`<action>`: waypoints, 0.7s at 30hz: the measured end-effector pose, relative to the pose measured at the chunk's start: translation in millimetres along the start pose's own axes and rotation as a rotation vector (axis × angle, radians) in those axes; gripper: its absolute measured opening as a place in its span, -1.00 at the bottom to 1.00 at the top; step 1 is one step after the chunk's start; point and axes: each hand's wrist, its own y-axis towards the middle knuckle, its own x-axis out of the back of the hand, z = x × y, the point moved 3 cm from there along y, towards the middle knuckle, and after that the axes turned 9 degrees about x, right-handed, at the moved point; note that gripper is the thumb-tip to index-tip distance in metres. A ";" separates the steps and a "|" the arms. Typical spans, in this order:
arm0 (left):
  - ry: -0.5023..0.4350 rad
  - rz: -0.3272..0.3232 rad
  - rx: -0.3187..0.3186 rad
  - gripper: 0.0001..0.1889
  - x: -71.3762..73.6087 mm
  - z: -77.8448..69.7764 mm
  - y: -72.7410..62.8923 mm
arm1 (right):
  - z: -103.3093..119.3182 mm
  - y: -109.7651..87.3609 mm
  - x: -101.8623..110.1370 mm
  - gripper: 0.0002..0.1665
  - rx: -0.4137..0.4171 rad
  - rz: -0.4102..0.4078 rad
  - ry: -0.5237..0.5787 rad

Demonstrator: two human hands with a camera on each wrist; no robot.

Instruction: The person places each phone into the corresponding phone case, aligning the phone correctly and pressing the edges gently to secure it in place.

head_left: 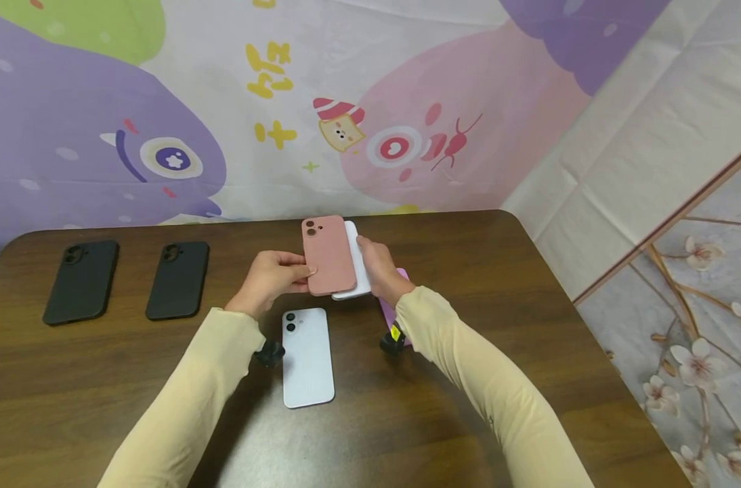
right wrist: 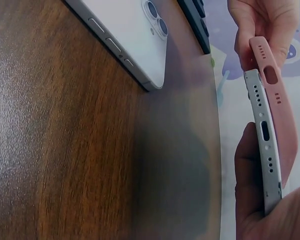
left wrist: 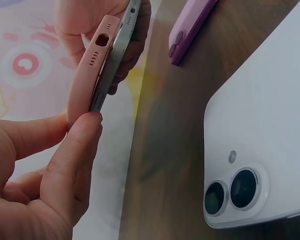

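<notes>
A pink phone case [head_left: 332,261] is pinched at its left edge between the thumb and fingers of my left hand [head_left: 271,278]. My right hand [head_left: 383,268] grips a white phone [head_left: 360,264] by its right side. The case lies over the phone's back, with the phone sticking out to the right. In the right wrist view, the bottom ends of the case [right wrist: 280,107] and phone [right wrist: 267,150] stand side by side, slightly askew, with a thin gap between them. Both are raised above the table. Another white phone [head_left: 308,359], camera side up, lies on the table below my hands.
Two black phone cases [head_left: 80,283] [head_left: 178,280] lie on the left of the brown wooden table [head_left: 468,434]. A purple case [left wrist: 190,30] rests partly hidden under my right wrist. Behind the table's far edge hangs a cartoon-printed cloth [head_left: 236,169].
</notes>
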 end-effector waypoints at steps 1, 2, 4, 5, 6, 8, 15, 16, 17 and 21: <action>-0.004 0.005 0.000 -0.61 -0.5 0.1 0.1 | 0.0 -0.6 -0.2 -0.66 0.000 0.001 0.000; -0.008 0.010 0.000 -0.61 -1.0 0.2 0.2 | 0.0 -1.0 -0.5 -0.65 0.001 0.001 0.001; -0.018 0.016 0.002 -0.61 -2.0 0.2 0.3 | -0.1 -1.7 -1.3 -0.62 0.004 0.005 0.002; -0.023 0.019 0.003 -0.61 -2.4 0.3 0.3 | -0.1 -2.0 -1.7 -0.60 0.005 0.007 0.004; -0.029 0.021 0.004 -0.60 -2.7 0.4 0.1 | -0.2 -2.2 -2.0 -0.59 0.009 0.011 0.008; -0.037 0.025 0.002 -0.60 -3.3 0.5 0.3 | -0.4 -2.5 -2.8 -0.58 0.014 0.015 0.015; -0.059 0.041 -0.010 -0.58 -4.9 1.6 0.5 | -1.9 -3.1 -5.0 -0.56 0.018 0.022 0.048; -0.056 0.042 -0.013 -0.58 -5.3 1.5 0.3 | -1.9 -3.2 -5.6 -0.56 0.019 0.024 0.051; -0.054 0.041 -0.013 -0.58 -5.7 1.2 0.2 | -1.9 -3.4 -5.9 -0.55 0.020 0.025 0.053; -0.028 0.034 -0.011 -0.60 -6.7 0.7 0.7 | -1.9 -4.0 -6.8 -0.52 0.022 0.030 0.059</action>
